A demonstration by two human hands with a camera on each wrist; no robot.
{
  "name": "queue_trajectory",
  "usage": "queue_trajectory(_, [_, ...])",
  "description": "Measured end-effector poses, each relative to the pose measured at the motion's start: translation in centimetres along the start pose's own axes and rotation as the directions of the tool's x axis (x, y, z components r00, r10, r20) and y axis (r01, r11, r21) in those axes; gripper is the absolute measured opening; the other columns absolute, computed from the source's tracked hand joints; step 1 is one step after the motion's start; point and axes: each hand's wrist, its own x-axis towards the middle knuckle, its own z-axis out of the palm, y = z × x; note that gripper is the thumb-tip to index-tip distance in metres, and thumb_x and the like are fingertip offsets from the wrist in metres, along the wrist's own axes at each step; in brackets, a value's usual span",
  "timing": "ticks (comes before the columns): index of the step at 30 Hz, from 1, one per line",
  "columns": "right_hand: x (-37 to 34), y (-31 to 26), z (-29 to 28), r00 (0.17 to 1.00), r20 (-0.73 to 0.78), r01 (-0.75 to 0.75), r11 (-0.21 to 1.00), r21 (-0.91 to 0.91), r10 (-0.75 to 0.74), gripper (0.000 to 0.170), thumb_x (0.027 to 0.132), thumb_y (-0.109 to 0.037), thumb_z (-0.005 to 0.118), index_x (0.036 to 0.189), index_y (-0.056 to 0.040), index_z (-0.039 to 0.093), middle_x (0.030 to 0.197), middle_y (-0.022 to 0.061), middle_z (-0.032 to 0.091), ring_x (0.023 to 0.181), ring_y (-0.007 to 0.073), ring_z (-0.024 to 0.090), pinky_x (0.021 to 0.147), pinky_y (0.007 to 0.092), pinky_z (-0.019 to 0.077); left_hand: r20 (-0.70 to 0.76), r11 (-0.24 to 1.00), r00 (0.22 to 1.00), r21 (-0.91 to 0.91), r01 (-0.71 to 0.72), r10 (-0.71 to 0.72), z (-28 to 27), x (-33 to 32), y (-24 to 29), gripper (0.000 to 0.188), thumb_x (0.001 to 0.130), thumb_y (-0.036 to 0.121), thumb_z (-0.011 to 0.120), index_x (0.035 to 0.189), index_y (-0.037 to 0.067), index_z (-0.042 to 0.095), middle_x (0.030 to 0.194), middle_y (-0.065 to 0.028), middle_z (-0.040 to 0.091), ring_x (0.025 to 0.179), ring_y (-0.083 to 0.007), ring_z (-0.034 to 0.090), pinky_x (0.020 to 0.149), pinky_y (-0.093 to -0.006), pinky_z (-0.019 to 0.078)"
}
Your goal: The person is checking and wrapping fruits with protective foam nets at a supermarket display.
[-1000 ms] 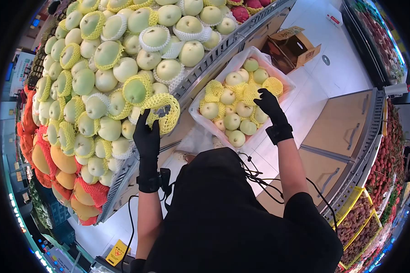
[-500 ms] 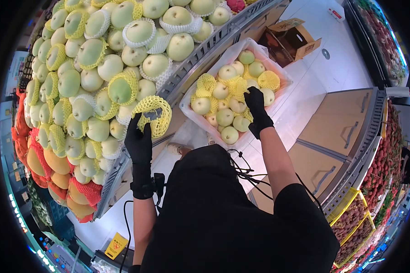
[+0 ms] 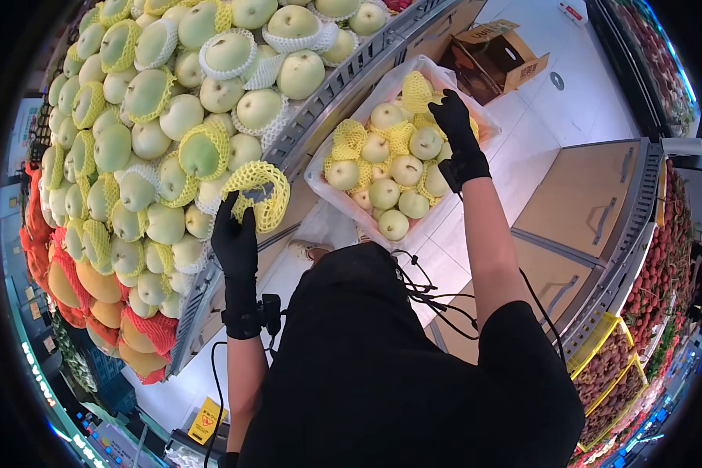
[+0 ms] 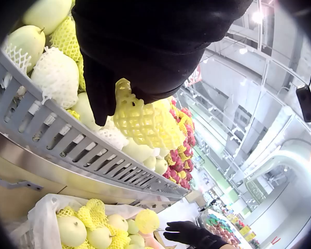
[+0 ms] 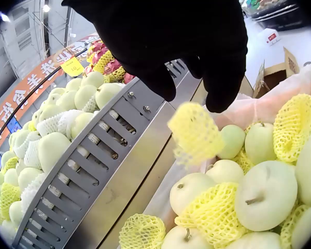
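Note:
My gloved left hand (image 3: 234,246) pinches a yellow foam net sleeve (image 3: 277,209) between thumb and fingers beside the melon display. The sleeve sags open with no fruit inside. My gloved right hand (image 3: 459,136) is above the far right part of a lined box (image 3: 317,179) of pale green melons (image 3: 405,169). Its fingers are apart from a loose yellow foam net (image 5: 196,132), which looks blurred just below the fingertips in the right wrist view. The left wrist view shows a gap between that net (image 4: 146,221) and the right hand's extended fingers (image 4: 177,226).
Piled pale melons (image 3: 150,140), many in foam nets, fill the display behind a grey slatted rail (image 3: 308,117). Orange melons (image 3: 105,285) lie at its near left end. An open cardboard carton (image 3: 495,62) stands beyond the box. Cables (image 3: 425,292) hang near my body.
My right hand has moved from the middle of the box toward its far right. A loose yellow net has shifted from the box's right side to its far left side. My left hand keeps its sleeve.

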Motion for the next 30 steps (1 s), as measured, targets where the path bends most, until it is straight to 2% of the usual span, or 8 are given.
queue_trajectory(4, [-1.1,2.1,-1.2,0.99,0.142,0.003,1.0,0.006,-0.004,0.066,0.072,-0.021,0.079,0.129,-0.0009,0.053,0.11,0.0186,0.065,0.103,0.0303,0.063,0.089,0.0379,0.0501,-0.022,0.998,0.998,-0.036,-0.053,0.052,0.2,0.2,-0.6,0.044,0.088,0.005,0.066,0.13,0.002,0.057,0.105,-0.0034,0.067,0.062,-0.0041,0.044,0.056,-0.0214,0.0398])
queue_trajectory(8, [-4.7,3.4,-0.5,0.938,0.347,0.078,0.973,-0.217,0.003,0.079,0.063,-0.021,0.084,0.133,-0.0039,0.05,0.122,0.0219,0.057,0.115,0.0358,0.055,0.097,0.0427,0.0452,-0.018,1.0,1.0,0.014,-0.022,0.022,-0.1,0.3,-0.7,0.044,0.087,0.004,0.067,0.13,0.002,0.057,0.107,-0.0046,0.067,0.062,-0.0045,0.044,0.057,-0.0216,0.0401])
queue_trajectory(11, [-6.7,4.7,2.1,0.937,0.344,0.175,0.938,-0.299,-0.065,0.078,0.065,-0.017,0.079,0.137,-0.015,0.048,0.132,0.0239,0.049,0.106,0.0426,0.057,0.09,0.0486,0.0492,-0.026,0.998,1.0,0.059,-0.015,0.017,-0.4,0.2,-0.7,0.045,0.087,0.005,0.067,0.13,0.002,0.056,0.105,-0.0049,0.067,0.062,-0.0051,0.043,0.057,-0.0218,0.0401])
queue_trajectory(12, [-7.1,4.9,2.8,0.935,0.352,0.19,0.912,-0.363,-0.055,0.066,0.074,-0.01,0.07,0.136,-0.0174,0.049,0.135,0.024,0.047,0.103,0.0438,0.058,0.087,0.0497,0.0504,-0.031,0.998,0.999,0.062,-0.026,0.028,-0.5,0.3,-0.9,0.045,0.086,0.005,0.067,0.13,0.002,0.056,0.104,-0.0049,0.068,0.062,-0.0053,0.043,0.057,-0.0219,0.04])
queue_trajectory(19, [-6.9,3.5,3.4,0.876,0.483,0.293,0.81,-0.509,-0.014,0.065,0.078,-0.004,0.062,0.139,-0.0182,0.046,0.137,0.0225,0.048,0.104,0.0426,0.058,0.088,0.0482,0.0499,-0.061,0.996,0.996,0.061,0.069,-0.066,-1.8,0.0,-1.7,0.044,0.087,0.007,0.067,0.13,0.002,0.056,0.099,-0.0055,0.067,0.062,-0.0057,0.043,0.056,-0.0232,0.0401])
queue_trajectory(22, [-6.9,4.7,4.4,0.883,0.461,0.331,0.807,-0.49,-0.082,0.065,0.075,0.0,0.064,0.136,-0.0173,0.048,0.131,0.02,0.052,0.104,0.0417,0.058,0.087,0.0481,0.0504,-0.09,0.998,0.995,0.033,0.053,-0.05,-2.0,-0.1,-2.2,0.044,0.087,0.008,0.067,0.129,0.002,0.057,0.096,-0.0051,0.067,0.062,-0.0061,0.043,0.057,-0.024,0.0399])
queue_trajectory(28, [-6.6,2.1,2.5,0.909,0.416,0.218,0.878,-0.426,-0.024,0.076,0.058,0.001,0.077,0.128,-0.013,0.053,0.118,0.0171,0.056,0.107,0.0394,0.057,0.089,0.0464,0.0498,-0.102,0.998,0.993,0.007,0.058,-0.057,-2.5,-0.2,-2.7,0.043,0.087,0.008,0.067,0.128,0.001,0.057,0.097,-0.0055,0.067,0.063,-0.0071,0.044,0.057,-0.0245,0.0406])
queue_trajectory(30, [-6.2,1.3,1.4,0.93,0.359,0.193,0.937,-0.291,-0.08,0.078,0.057,-0.003,0.081,0.128,-0.0124,0.052,0.119,0.0167,0.055,0.105,0.0402,0.057,0.089,0.0464,0.05,-0.121,0.999,0.992,-0.028,0.037,-0.04,-2.7,0.0,-2.9,0.043,0.087,0.008,0.067,0.128,0.002,0.057,0.1,-0.0062,0.067,0.063,-0.0073,0.044,0.058,-0.0244,0.0409])
